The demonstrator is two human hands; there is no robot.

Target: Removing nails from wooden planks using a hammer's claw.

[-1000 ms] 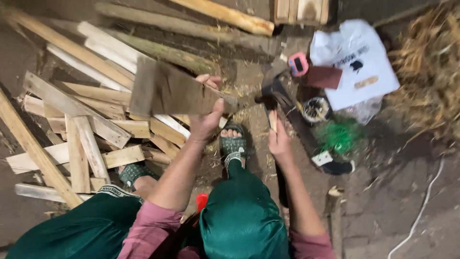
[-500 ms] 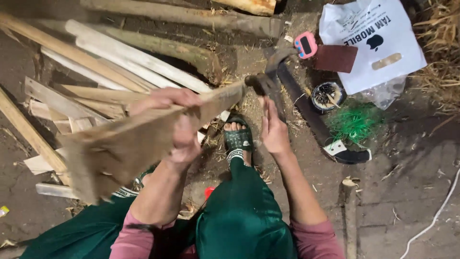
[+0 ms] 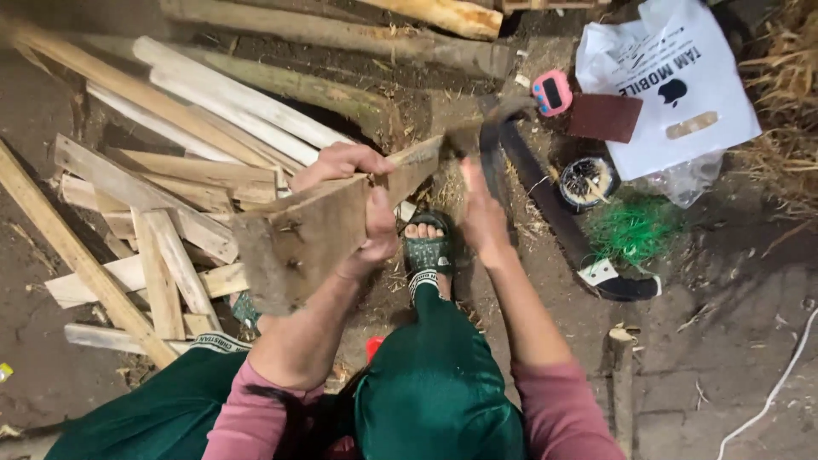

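The left hand (image 3: 362, 217) grips a plank (image 3: 332, 226); the right hand (image 3: 481, 217) grips a hatchet (image 3: 490, 140). A slip could cut fingers.

Your right hand (image 3: 481, 217) and the hatchet (image 3: 494, 140) are motion-blurred, so the grip's hard to read. The plank (image 3: 315, 230) hides your left palm; the log (image 3: 443, 13) runs off the top.

A white plastic bag (image 3: 673, 85) lies on the dirt ground beside a small pink digital timer (image 3: 551, 92). Below sits tangled green string (image 3: 635, 228).
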